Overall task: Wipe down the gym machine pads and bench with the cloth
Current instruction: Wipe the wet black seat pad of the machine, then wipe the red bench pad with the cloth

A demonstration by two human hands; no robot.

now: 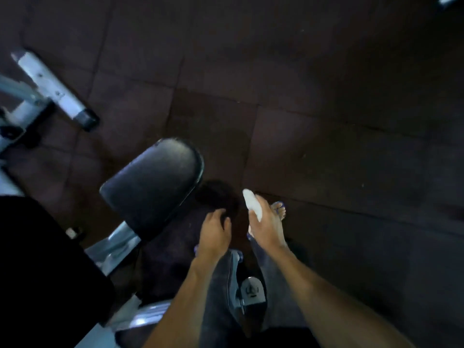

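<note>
A black padded seat (153, 182) of the gym machine stands tilted at the centre left. Just right of its near edge, my left hand (216, 232) curls its fingers over a dark, fuzzy cloth (218, 197) that hangs in front of the pad's corner. My right hand (266, 229) is beside it, closed around a narrow white object (252, 204) that sticks out past the fingers. Blur hides whether that object is a bottle or a rolled cloth. A second large black pad (37, 259) fills the lower left.
The machine's white and grey frame tubes (50, 84) run along the upper left. A metal bracket with a knob (251, 290) sits between my forearms. A foot in a blue sandal (278, 209) stands on the dark rubber floor tiles (326, 96).
</note>
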